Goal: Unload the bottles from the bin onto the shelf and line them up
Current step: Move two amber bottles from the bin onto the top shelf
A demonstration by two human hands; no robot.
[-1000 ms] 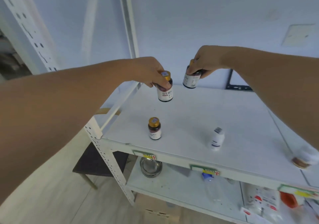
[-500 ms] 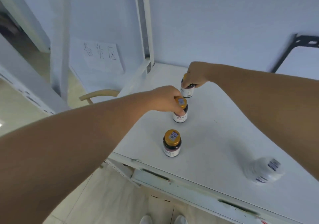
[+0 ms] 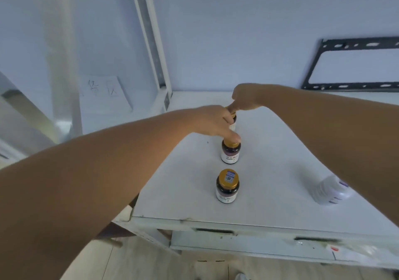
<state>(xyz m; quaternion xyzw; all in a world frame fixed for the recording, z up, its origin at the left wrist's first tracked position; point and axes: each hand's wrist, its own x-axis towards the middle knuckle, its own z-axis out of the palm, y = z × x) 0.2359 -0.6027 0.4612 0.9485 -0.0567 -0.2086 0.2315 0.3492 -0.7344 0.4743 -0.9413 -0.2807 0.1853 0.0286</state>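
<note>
From where I watch, the left hand (image 3: 212, 122) has its fingertips curled down onto the gold cap of the middle bottle (image 3: 230, 154), which stands upright on the shelf (image 3: 183, 182). Just behind it the right hand (image 3: 245, 97) pinches the cap of the far bottle (image 3: 233, 125); the left hand hides most of that bottle, so I cannot tell whether it is seated. The near bottle (image 3: 227, 186) stands free in front, roughly in file with the other two. A white bottle (image 3: 328, 191) sits well apart to the right, half under the right forearm. The bin is not in view. My worry is the crowding. The hands nearly touch, so letting go carelessly could tip either bottle into its neighbour, and the forearm could sweep the white one.
</note>
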